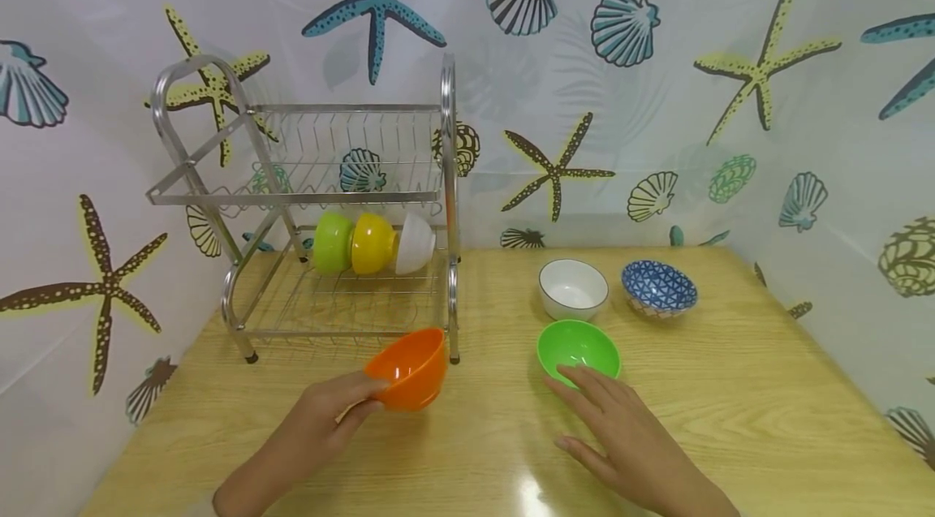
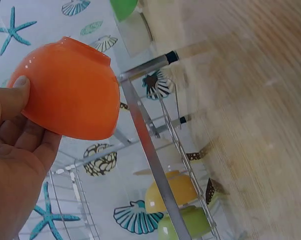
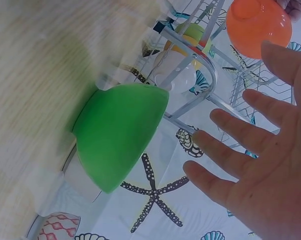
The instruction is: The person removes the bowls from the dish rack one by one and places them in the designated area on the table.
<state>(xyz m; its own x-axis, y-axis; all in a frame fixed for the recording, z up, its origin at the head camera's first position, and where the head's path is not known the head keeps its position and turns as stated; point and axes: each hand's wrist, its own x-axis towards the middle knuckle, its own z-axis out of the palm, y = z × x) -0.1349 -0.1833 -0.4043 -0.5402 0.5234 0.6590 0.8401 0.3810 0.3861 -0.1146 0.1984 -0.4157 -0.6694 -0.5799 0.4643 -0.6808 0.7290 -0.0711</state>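
Note:
An orange bowl (image 1: 412, 375), tilted and raised off the table, is pinched at its rim by my left hand (image 1: 321, 420), thumb on the outer wall in the left wrist view. It is just in front of the dish rack (image 1: 343, 334). Above and beside a bright green bowl (image 1: 577, 342) my right hand (image 1: 628, 436) spreads its fingers; in the right wrist view they are apart from the bowl and hold nothing. On the rack's lower shelf, a lime green bowl (image 1: 332, 243), a yellow bowl (image 1: 372, 243) and a white bowl (image 1: 415, 243) stand on edge in a row.
Behind the green bowl sits a white bowl with a dark rim (image 1: 573, 286). To its right is a blue patterned bowl (image 1: 659, 287). A curtain (image 1: 657, 111) printed with starfish and shells surrounds the wooden table (image 1: 767, 387). The rack's upper shelf (image 1: 329, 196) holds no dishes.

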